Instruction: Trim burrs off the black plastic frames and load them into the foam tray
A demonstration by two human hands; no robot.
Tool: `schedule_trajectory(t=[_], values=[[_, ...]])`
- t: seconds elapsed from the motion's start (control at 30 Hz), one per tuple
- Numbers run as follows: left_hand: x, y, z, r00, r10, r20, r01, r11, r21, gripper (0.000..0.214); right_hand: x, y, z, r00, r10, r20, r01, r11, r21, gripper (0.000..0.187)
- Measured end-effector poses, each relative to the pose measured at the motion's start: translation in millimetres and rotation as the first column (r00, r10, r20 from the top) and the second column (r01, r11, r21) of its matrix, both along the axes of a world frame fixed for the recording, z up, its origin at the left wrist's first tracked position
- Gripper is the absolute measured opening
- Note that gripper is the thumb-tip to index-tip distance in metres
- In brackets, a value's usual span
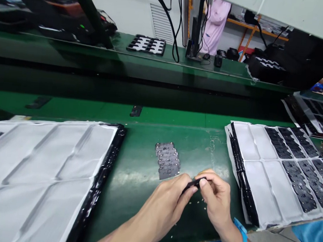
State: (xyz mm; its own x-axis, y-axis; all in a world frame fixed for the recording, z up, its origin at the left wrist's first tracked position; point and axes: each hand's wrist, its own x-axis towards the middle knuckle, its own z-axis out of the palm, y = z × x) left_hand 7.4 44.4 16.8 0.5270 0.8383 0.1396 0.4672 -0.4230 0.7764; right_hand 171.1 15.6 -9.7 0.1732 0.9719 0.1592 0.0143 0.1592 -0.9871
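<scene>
Both my hands meet over the green bench near its front edge. My left hand [169, 201] and my right hand [217, 198] pinch the same small flat black part [194, 184] between thumbs and fingertips. Just beyond them lies a short overlapping row of several similar black parts [167, 160] on the bench. My right wrist wears a blue band [240, 241].
A large white tray [42, 171] with empty pockets lies at the left. At the right, another white tray [254, 169] holds several rows of black parts in its right-hand pockets. A green conveyor [150, 114] runs behind, and a person in pink [215, 22] stands far back.
</scene>
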Motion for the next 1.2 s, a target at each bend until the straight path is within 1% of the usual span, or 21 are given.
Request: schedule_trajectory(t=[0.13, 0.43, 0.6, 0.73, 0.83, 0.9, 1.0, 1.1, 1.2], values=[[1, 1, -0.3, 1.000, 0.003, 0.004, -0.002, 1.000, -0.016, 0.026, -2, 1, -3.9, 1.000, -0.008, 0.013, 0.008, 1.000, 0.017, 0.023], [-2, 2, -3.3, 1.000, -0.007, 0.001, 0.007, 0.999, -0.041, 0.026, 1, 7, -7.0, 0.999, 0.026, 0.034, -0.026, 0.999, 0.019, 0.021], [-5, 6, -4.1, 1.000, -0.003, 0.006, 0.003, 0.997, -0.078, 0.026, -1, 8, -9.9, 0.998, 0.052, 0.029, -0.052, 0.998, 0.017, 0.022], [-8, 9, -4.7, 1.000, 0.003, -0.006, -0.003, 0.992, -0.124, 0.024, 2, 6, -11.5, 0.995, 0.103, 0.015, -0.103, 0.995, -0.010, 0.021], [-11, 9, -1.4, 1.000, -0.005, -0.013, 0.003, 0.979, -0.202, 0.021, 7, 5, -10.0, 0.985, 0.171, 0.008, -0.170, 0.984, -0.060, 0.021], [-15, 7, 1.7, 1.000, -0.022, 0.020, 0.027, 0.961, -0.277, 0.020, 10, 4, -7.8, 0.985, 0.168, 0.025, -0.166, 0.983, -0.084, 0.023], [-18, 3, 3.5, 0.989, -0.022, 0.145, 0.072, 0.934, -0.349, 0.027, 11, 3, -5.0, 0.992, 0.116, 0.051, -0.111, 0.989, -0.097, 0.027], [-16, -2, -0.4, 0.964, 0.056, 0.261, 0.040, 0.936, -0.350, 0.035, 6, 0, -5.2, 0.995, 0.092, 0.047, -0.089, 0.994, -0.060, 0.025], [-10, -5, -8.6, 0.929, 0.133, 0.344, 0.000, 0.934, -0.358, 0.036, 0, -5, -7.8, 0.997, 0.071, 0.030, -0.070, 0.997, -0.017, 0.021]])
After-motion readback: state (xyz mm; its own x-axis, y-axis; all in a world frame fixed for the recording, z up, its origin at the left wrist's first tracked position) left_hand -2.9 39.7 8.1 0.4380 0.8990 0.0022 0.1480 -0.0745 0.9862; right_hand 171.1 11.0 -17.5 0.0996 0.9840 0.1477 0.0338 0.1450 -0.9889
